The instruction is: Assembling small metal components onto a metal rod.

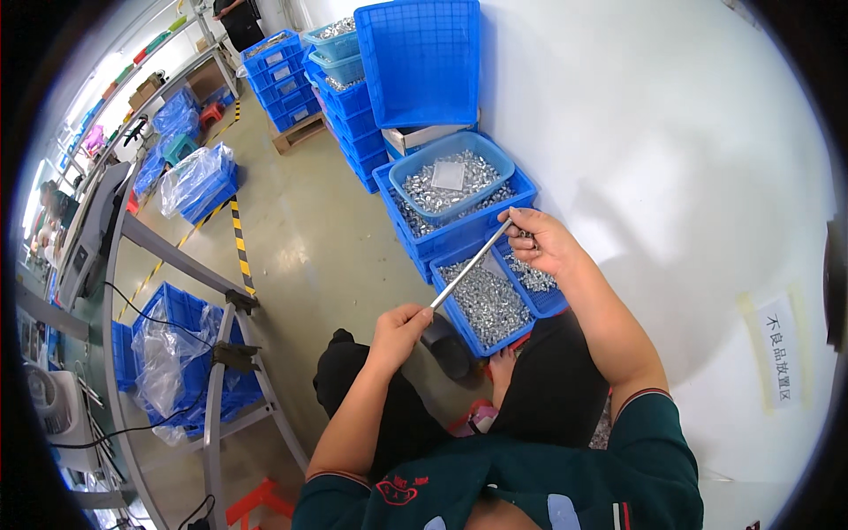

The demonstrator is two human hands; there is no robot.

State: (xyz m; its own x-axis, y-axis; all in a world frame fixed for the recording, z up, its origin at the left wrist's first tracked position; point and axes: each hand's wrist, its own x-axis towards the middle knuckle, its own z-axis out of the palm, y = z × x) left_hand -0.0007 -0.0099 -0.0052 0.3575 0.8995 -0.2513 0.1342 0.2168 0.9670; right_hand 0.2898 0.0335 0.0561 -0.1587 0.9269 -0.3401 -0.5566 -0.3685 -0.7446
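A thin silver metal rod [468, 268] spans between both hands. My left hand [399, 329] grips its lower end, over my lap. My right hand [541, 240] pinches its upper end and also holds a few small shiny metal parts, above a blue crate [459, 311] filled with such parts. A dark round object [446, 346] sits just below my left hand, partly hidden.
Several blue crates of metal parts [455, 231] stand against the white wall, one holding a light-blue basin [452, 177]. An upright blue lid [422, 62] leans behind. A grey metal table frame [221, 344] and bagged blue crates [168, 353] are at left. Another person [44, 221] sits at far left.
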